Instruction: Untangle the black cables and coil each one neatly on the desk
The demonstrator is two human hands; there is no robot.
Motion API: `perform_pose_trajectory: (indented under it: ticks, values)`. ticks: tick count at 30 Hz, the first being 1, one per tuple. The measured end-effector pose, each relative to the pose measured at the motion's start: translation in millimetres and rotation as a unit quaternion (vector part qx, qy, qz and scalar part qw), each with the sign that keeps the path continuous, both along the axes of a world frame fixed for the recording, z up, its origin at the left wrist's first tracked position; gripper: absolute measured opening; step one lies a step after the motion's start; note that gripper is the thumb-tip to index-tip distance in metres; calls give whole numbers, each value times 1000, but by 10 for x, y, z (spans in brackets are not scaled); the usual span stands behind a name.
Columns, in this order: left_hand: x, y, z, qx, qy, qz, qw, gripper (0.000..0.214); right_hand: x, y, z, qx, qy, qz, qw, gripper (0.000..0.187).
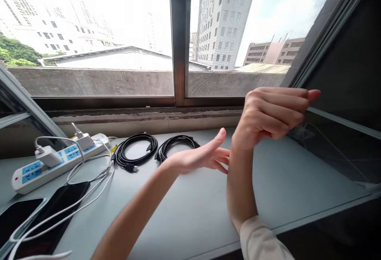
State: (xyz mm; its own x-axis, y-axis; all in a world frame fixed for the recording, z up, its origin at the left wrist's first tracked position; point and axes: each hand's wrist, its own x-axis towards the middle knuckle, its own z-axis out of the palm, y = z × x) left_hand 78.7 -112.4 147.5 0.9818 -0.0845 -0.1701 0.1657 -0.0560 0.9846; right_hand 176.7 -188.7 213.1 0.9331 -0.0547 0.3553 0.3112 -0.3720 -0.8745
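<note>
Left hand spread beside the right forearm, right hand curled up tight!
And here's the near black cable coil [163, 151], lying on the tabletop [190, 208] behind and left of the left hand's [205, 157] fingers, partly hidden by that wrist, with the far black cable coil [120, 156] just beyond it, further left of those fingers. Those left fingers are loosely parted, thumb raised, tips right at the edge of the right forearm [241, 184]; whether they touch it, I can't tell. Up above, the right hand's [272, 113] fingers fold into a fist, well apart from both coils, its palm hidden, so what it might hold can't be told.
</note>
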Motion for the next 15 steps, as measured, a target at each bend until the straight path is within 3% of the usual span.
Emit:
perform_pose_trajectory:
  ticks: [2, 5, 10, 12, 13, 14, 15]
  values:
    - [92, -44, -108, 6, 41, 4, 999, 95, -87, -30, 85, -2, 49, 12, 999, 54]
    - [181, -79, -220, 10, 68, 8, 998, 99, -214, 22, 152, -87, 35, -6, 996, 57]
    - [100, 27, -86, -51, 3, 17, 999, 91, -121, 155, -21, -252, -122, 37, 959, 60]
    - [-6, 115, 43, -69, -35, 42, 996, 86, -30, 219, -138, -350, -205, 18, 914, 58]
    - [-71, 164, 109, -67, -55, 63, 994, 84, 8, 250, -188, -415, -249, -29, 875, 55]
    - [-143, 215, 172, -58, -69, 94, 992, 82, 37, 277, -229, -486, -293, -106, 817, 53]
    - [-220, 268, 229, -44, -81, 134, 987, 79, 56, 297, -256, -554, -336, -208, 733, 49]
